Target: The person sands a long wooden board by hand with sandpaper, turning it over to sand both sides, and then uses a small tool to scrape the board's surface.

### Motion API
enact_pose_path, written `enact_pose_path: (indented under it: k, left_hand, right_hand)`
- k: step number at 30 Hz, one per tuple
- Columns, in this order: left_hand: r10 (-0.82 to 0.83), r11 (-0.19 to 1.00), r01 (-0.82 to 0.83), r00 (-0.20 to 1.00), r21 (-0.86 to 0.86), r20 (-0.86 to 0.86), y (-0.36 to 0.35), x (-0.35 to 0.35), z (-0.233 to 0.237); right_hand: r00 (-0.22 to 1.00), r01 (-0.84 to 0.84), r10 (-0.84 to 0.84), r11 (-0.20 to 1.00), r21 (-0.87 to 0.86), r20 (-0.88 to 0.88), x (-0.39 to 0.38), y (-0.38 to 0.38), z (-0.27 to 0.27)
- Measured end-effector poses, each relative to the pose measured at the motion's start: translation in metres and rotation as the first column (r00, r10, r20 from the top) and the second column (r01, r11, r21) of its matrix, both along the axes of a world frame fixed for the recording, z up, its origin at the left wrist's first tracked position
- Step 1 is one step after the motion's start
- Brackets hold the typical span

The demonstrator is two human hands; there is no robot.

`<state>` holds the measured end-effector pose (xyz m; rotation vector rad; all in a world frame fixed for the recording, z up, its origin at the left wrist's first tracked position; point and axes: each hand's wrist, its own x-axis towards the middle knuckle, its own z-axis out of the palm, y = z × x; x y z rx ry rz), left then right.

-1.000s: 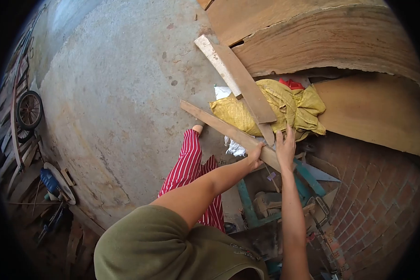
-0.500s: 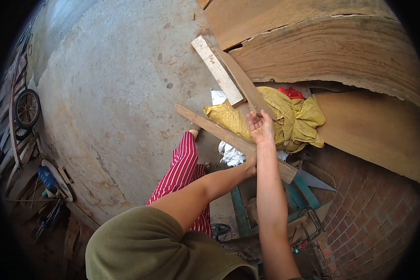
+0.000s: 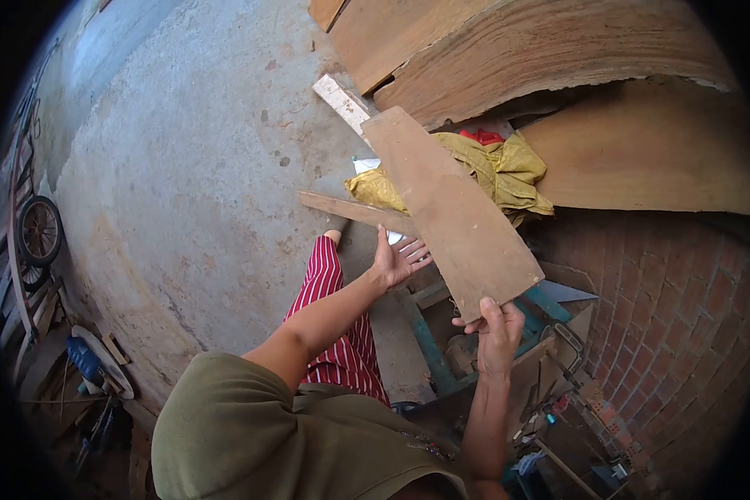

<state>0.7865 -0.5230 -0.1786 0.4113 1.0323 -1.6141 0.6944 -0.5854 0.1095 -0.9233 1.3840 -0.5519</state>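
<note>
My right hand (image 3: 493, 323) is closed on the near end of a wide flat wooden board (image 3: 462, 217), thumb on its upper face. The board slants away to the upper left, broad face toward me. My left hand (image 3: 401, 260) is open with fingers spread, palm up, fingertips right at the board's left edge. Beyond that hand, a narrower wooden plank (image 3: 350, 208) reaches out to the left, its other end hidden behind the wide board. A whitish piece of timber (image 3: 339, 98) shows past the board's far end.
Yellow sacking (image 3: 508, 171) and a red cloth (image 3: 481, 136) lie behind the board. Large plywood sheets (image 3: 642, 150) fill the upper right. Below is a teal metal frame (image 3: 429, 350) with a clamp (image 3: 568, 348). Brick paving (image 3: 667, 308) lies right, a wheel (image 3: 40, 230) far left.
My right hand has come back toward me and taken hold of the wide board, now turned face up. My left hand has let go of the narrow plank and opened.
</note>
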Motion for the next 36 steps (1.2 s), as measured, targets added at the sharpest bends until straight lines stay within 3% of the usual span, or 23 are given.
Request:
enact_pose_path:
  k: [2,3,5,6,8,10,13,16,18,21,23,25,27,28,30,36]
  left_hand:
    - [0.132,0.968,-0.135,0.991,-0.213,-0.030,0.003,0.030,0.029]
    - [0.127,0.964,-0.130,0.992,-0.230,-0.025,-0.003,0.041,0.047]
    - [-0.025,0.972,0.072,0.978,-0.222,0.206,-0.004,0.053,0.076]
    - [-0.031,0.969,0.083,0.975,-0.232,0.222,0.008,0.044,0.079]
    - [-0.285,0.958,0.270,0.847,0.099,0.448,0.030,0.021,0.074]
    - [-0.208,0.977,0.209,0.856,0.050,0.473,0.060,0.006,0.076]
    - [-0.011,1.000,0.021,0.903,-0.019,0.429,0.114,-0.013,0.063]
    - [-0.105,0.990,0.134,0.909,-0.042,0.402,0.171,-0.028,0.093]
    - [-0.119,0.988,0.151,0.900,-0.043,0.419,0.203,-0.041,0.103]
    - [-0.215,0.964,0.265,0.832,-0.026,0.511,0.262,-0.066,0.117]
    - [-0.098,0.923,0.205,0.943,-0.326,0.317,0.297,-0.068,0.108]
    - [-0.389,0.880,0.472,0.776,-0.048,0.497,0.326,-0.080,0.138]
    - [-0.481,0.802,0.595,0.693,-0.048,0.537,0.353,-0.087,0.128]
    - [-0.489,0.810,0.587,0.682,-0.008,0.543,0.365,-0.091,0.129]
    - [-0.498,0.794,0.605,0.708,-0.065,0.501,0.385,-0.083,0.103]
    - [-0.448,0.879,0.463,0.717,0.115,0.534,0.453,-0.066,0.067]
  right_hand:
    - [0.974,-0.207,0.201,0.977,-0.057,-0.103,-0.031,0.033,0.022]
    - [0.976,-0.203,0.196,0.976,-0.075,-0.099,-0.047,0.051,0.030]
    - [0.826,-0.495,0.449,0.867,-0.059,-0.340,-0.077,0.090,0.037]
    - [0.835,-0.487,0.438,0.870,-0.076,-0.332,-0.087,0.110,0.036]
    - [0.676,-0.706,0.461,0.628,-0.328,-0.575,-0.104,0.150,0.029]
    - [0.699,-0.672,0.383,0.642,-0.370,-0.604,-0.117,0.191,0.029]
    - [0.790,-0.593,0.259,0.553,-0.585,-0.556,-0.139,0.249,0.019]
    - [0.888,-0.438,0.242,0.703,-0.560,-0.390,-0.152,0.306,0.025]
    - [0.924,-0.349,0.126,0.665,-0.660,-0.362,-0.162,0.339,0.024]
    - [0.986,-0.136,0.058,0.827,-0.545,-0.158,-0.199,0.389,0.003]
    - [0.996,0.089,-0.072,0.924,-0.373,0.059,-0.225,0.416,0.004]
    - [0.970,0.233,-0.198,0.921,-0.311,0.140,-0.252,0.445,0.013]
    - [0.890,0.430,-0.389,0.889,-0.155,0.237,-0.275,0.471,0.017]
    - [0.875,0.467,-0.424,0.866,-0.180,0.235,-0.286,0.484,0.020]
    - [0.827,0.530,-0.497,0.845,-0.071,0.263,-0.305,0.515,0.023]
    - [0.761,0.637,-0.600,0.763,-0.111,0.247,-0.357,0.561,0.045]
